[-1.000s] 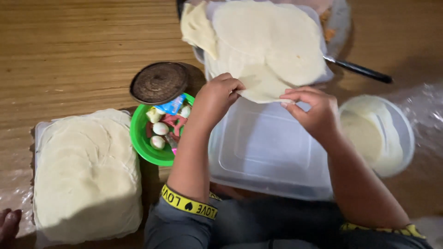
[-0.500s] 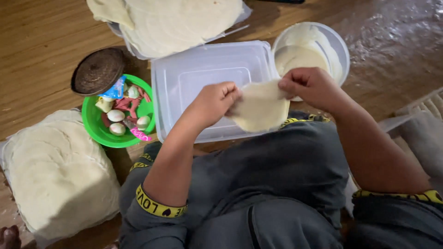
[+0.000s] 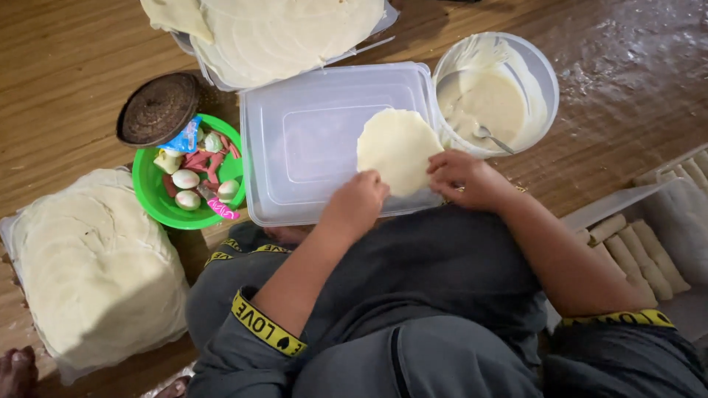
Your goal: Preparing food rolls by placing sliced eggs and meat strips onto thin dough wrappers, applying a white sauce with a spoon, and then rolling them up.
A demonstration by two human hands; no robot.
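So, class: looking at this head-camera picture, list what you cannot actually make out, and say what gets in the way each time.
- Stack of wrappers: cut off by the top edge.
- Rolled pieces: run off the right edge.
- Spoon in the batter bowl: its bowl end is sunk in batter.
- Small items in the green bowl: too small to identify; a round woven lid overlaps its rim.
- Left hand and right hand fingertips: curled over the round wrapper, so the grip is hidden.
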